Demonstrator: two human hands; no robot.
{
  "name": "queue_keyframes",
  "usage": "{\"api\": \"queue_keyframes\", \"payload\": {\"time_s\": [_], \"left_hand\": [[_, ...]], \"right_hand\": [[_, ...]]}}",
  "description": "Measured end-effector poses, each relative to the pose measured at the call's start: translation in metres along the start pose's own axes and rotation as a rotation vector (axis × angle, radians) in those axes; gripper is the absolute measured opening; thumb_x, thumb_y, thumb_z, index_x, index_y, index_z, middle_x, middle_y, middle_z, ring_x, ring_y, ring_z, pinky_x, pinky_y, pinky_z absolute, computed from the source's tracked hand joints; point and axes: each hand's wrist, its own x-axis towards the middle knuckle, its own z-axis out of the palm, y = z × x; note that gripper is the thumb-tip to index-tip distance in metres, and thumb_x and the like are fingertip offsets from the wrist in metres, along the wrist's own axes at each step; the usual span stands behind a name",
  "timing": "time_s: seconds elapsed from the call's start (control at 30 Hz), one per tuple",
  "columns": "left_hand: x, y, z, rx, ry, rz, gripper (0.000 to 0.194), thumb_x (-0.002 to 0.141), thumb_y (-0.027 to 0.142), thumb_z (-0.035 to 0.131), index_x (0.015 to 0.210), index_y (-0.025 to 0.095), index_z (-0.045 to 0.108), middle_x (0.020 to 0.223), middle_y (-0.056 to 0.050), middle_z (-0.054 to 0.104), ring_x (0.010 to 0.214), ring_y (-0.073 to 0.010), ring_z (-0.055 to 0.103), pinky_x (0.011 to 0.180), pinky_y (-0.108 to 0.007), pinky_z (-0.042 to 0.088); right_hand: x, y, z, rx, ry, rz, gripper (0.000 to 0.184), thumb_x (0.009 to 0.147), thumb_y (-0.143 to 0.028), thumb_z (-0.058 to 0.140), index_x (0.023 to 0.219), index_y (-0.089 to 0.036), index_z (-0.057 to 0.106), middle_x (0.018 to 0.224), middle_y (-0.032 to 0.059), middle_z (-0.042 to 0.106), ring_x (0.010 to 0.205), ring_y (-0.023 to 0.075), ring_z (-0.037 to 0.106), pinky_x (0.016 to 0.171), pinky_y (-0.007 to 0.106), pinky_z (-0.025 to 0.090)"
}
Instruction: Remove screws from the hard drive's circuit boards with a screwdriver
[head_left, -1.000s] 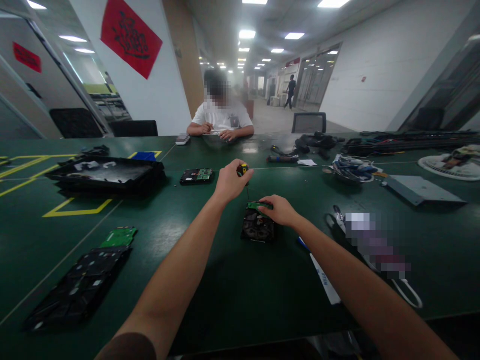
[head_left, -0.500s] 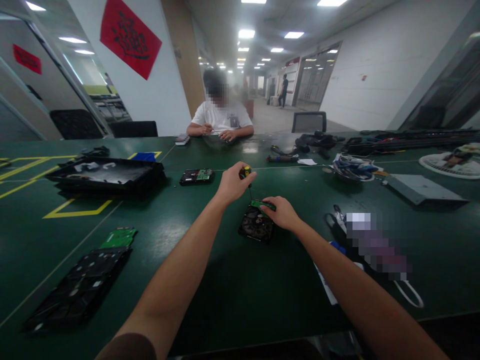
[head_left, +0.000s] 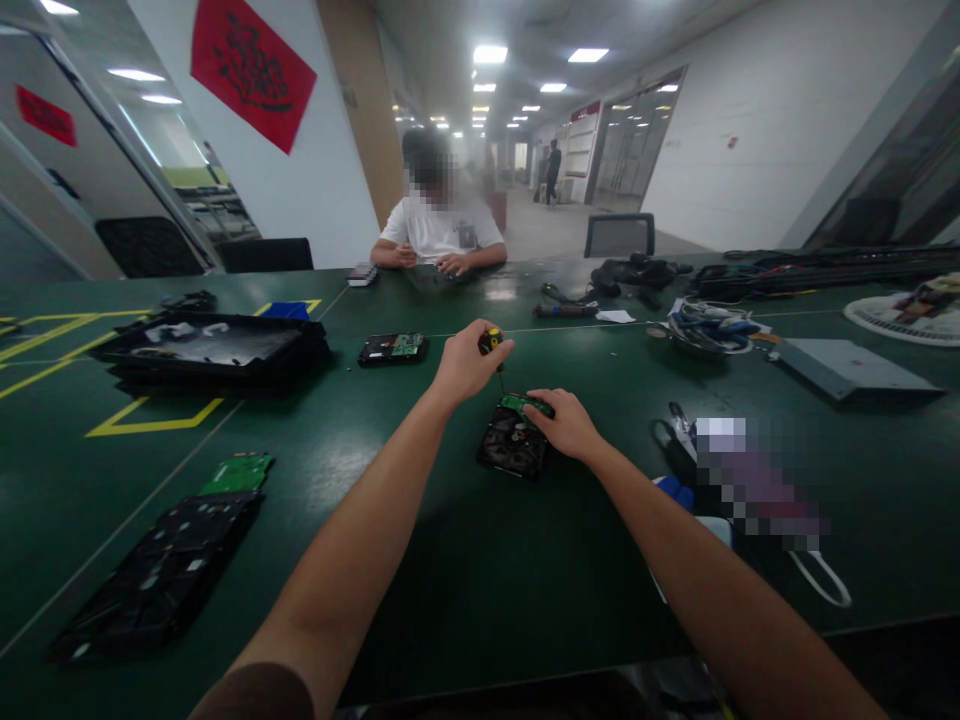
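A hard drive (head_left: 511, 450) with a green circuit board (head_left: 514, 403) at its far end lies on the table in front of me. My left hand (head_left: 471, 365) is closed around a screwdriver (head_left: 492, 340) with a yellow and black handle. Its thin shaft points straight down, and the tip meets the board's far left edge, though the exact contact point is too small to make out. From the right, my right hand (head_left: 562, 420) grips the hard drive at the board's right edge, thumb on top of the board and the other fingers along the side.
Another hard drive (head_left: 391, 348) lies beyond my left hand. Black drives (head_left: 161, 565) and a green board (head_left: 238, 473) lie at front left, with black trays (head_left: 210, 345) behind. To the right are a coil of cables (head_left: 709, 328) and a grey metal box (head_left: 855, 368). A co-worker (head_left: 439, 230) sits opposite.
My hands, the screwdriver and the hard drive stay almost in place. The camera view has shifted slightly. Across the table, the co-worker's hands have moved a little.
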Motion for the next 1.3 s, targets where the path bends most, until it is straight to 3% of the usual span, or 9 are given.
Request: {"api": "queue_keyframes", "payload": {"time_s": [0.93, 1.3], "left_hand": [[-0.0008, 0.0003, 0.0002, 0.037, -0.008, -0.022, 0.02, 0.086, 0.04, 0.067, 0.093, 0.021, 0.064, 0.077, -0.001, 0.066, 0.069, -0.016, 0.061, 0.066, -0.028, 0.045], [-0.0024, 0.0031, 0.0047, 0.012, -0.01, -0.031, 0.028, 0.083, 0.046, 0.072, 0.093, 0.022, 0.062, 0.072, 0.002, 0.064, 0.063, -0.0146, 0.058, 0.063, -0.027, 0.043]], "right_hand": [[-0.0059, -0.0039, -0.0027, 0.013, 0.007, 0.015, 0.039, 0.097, -0.042, 0.056, 0.129, -0.02, 0.065, 0.117, 0.0113, 0.066, 0.106, 0.024, 0.057, 0.094, 0.036, 0.041], [-0.0068, -0.0064, -0.0041, 0.012, 0.01, 0.023, 0.04, 0.097, -0.043, 0.054, 0.128, -0.02, 0.065, 0.116, 0.0107, 0.066, 0.105, 0.0236, 0.057, 0.092, 0.035, 0.041]]}}
